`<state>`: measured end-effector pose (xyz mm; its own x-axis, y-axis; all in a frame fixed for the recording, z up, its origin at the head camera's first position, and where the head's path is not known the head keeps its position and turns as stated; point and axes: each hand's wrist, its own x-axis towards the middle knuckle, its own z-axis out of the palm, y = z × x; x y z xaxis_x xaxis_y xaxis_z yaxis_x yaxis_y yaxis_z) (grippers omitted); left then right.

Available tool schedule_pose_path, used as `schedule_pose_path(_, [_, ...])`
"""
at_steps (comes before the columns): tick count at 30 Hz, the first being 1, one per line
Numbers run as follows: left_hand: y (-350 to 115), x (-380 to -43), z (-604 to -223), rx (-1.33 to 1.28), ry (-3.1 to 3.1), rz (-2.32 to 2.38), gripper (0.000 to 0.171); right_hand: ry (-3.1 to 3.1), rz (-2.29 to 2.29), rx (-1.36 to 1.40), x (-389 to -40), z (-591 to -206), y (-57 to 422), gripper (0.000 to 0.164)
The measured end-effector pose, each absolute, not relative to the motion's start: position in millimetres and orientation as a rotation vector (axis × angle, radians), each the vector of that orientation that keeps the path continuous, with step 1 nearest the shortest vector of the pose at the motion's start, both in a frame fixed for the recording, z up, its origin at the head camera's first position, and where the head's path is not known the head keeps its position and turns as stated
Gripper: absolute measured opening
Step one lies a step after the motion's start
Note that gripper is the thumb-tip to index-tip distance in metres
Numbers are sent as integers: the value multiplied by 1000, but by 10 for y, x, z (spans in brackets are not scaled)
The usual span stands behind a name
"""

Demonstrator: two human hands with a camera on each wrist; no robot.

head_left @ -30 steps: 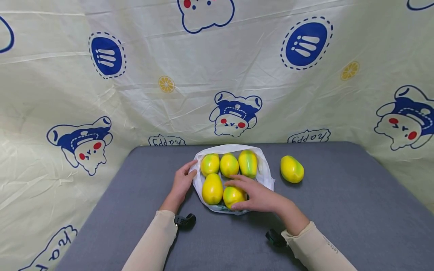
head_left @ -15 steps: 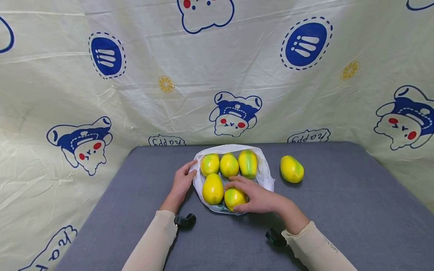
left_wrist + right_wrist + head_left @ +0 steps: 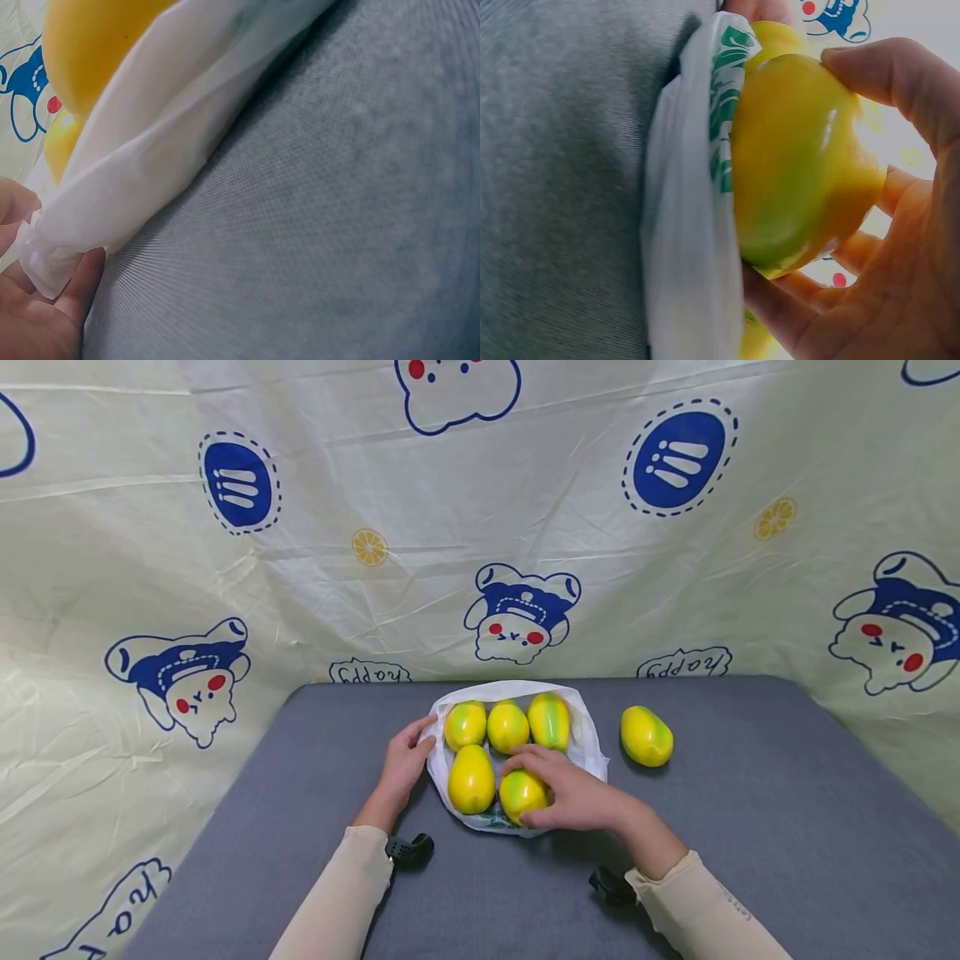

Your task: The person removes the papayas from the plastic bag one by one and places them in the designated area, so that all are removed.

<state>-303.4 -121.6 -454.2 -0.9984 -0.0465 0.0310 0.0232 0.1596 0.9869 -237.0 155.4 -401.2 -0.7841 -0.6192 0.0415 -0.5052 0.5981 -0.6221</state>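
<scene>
A white plastic bag [image 3: 592,752] with green print lies spread on the table, several yellow-green papayas in it. My right hand [image 3: 573,789] curls round the front right papaya [image 3: 522,795], thumb on the near side and fingers over the far side. In the right wrist view that papaya [image 3: 802,157] sits between thumb and fingers, just inside the bag's printed edge [image 3: 724,112]. At the bag's left side, my left hand [image 3: 402,767] pinches a bunched corner of the plastic [image 3: 49,259] between thumb and fingers. Beside my right hand is the front left papaya [image 3: 471,781].
Three papayas line the back of the bag, the middle papaya [image 3: 507,727] among them. One loose papaya [image 3: 647,737] rests on the grey cloth-covered table [image 3: 750,827] to the right of the bag. A cartoon-printed curtain [image 3: 420,610] hangs behind the table's far edge.
The papaya in my right hand has shifted slightly to the right and turned a little, the hand moving only slightly with it. My left hand and the bag stay where they were.
</scene>
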Motion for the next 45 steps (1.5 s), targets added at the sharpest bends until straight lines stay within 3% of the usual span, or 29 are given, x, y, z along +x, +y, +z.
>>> schedule_pose_path(13, [-1213, -3041, -4544, 35, -2362, -2003, 39, 2766, -1112, -910, -2304, -3679, 1734, 59])
schedule_pose_path(29, [-1210, -3043, -4538, 52, -2358, -2004, 38, 2974, -1383, -760, -2312, -3291, 2439, 61])
schedule_pose_path(45, [-1225, -3034, -4541, 34, -2370, -1980, 39, 3169, -1453, -484, -2327, -3331, 3080, 59])
